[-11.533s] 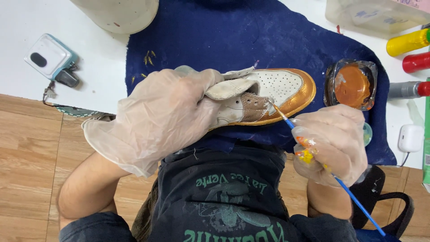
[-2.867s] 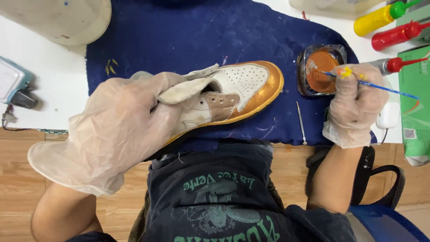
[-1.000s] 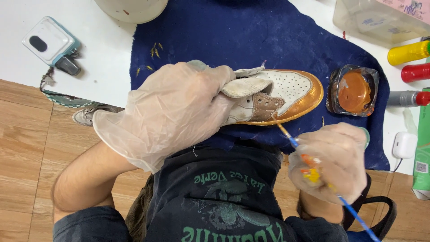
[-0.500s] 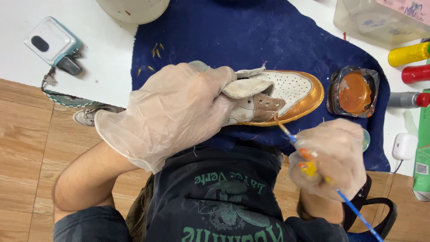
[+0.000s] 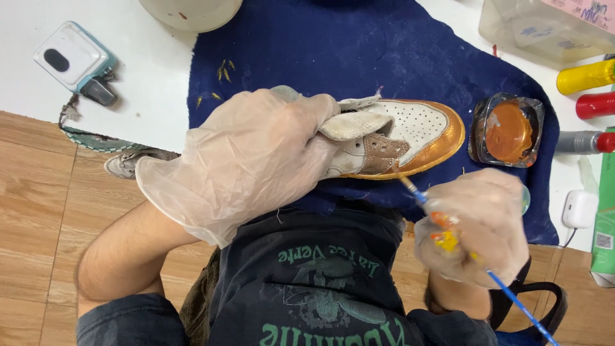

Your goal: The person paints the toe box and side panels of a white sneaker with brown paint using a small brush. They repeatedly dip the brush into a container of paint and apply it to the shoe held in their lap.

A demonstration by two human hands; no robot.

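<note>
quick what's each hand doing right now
Left hand: closed around the shoe, holding it on the blue cloth.
Right hand: closed on a paintbrush, tip at the shoe's sole edge.

One shoe [image 5: 410, 138], one brush [image 5: 474, 256], three bottles [image 5: 586, 77]

A white table [image 5: 147, 96] carries a dark blue cloth [image 5: 359, 57], spread over its near edge. Left of the cloth lie a small white and pale blue device [image 5: 73, 57] and a dark plug [image 5: 97, 91]. Right of the cloth lie yellow [image 5: 586, 75], red [image 5: 594, 105] and grey [image 5: 576, 141] bottles, with a clear plastic box [image 5: 544, 29] behind them. On the cloth sits a glass jar of orange-brown paint [image 5: 507, 130].
</note>
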